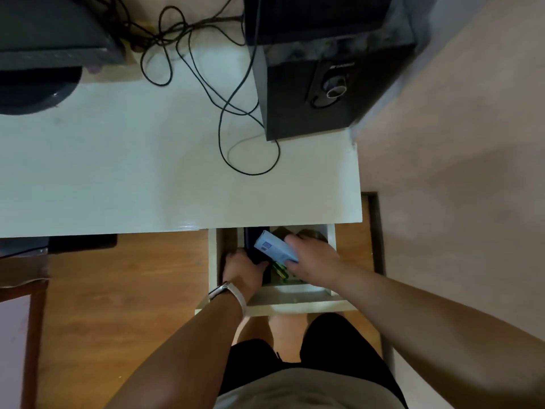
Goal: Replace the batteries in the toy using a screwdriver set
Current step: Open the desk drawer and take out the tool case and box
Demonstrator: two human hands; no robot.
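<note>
Both hands are inside an open white drawer (295, 299) under the desk's right end. My right hand (312, 258) grips a light blue box (274, 246) and holds it tilted above the drawer's contents. My left hand (243, 268) is closed on a dark case (253, 246) standing at the drawer's left side. Green items (281, 273) lie on the drawer floor under the blue box. No toy, screwdriver or battery can be made out.
A white desk top (147, 172) carries a black speaker (324, 84) at the back right, loose black cables (224, 107), and a dark monitor base (35, 90) at the back left. A brown wooden floor (118, 305) lies below. A wall (457, 143) stands on the right.
</note>
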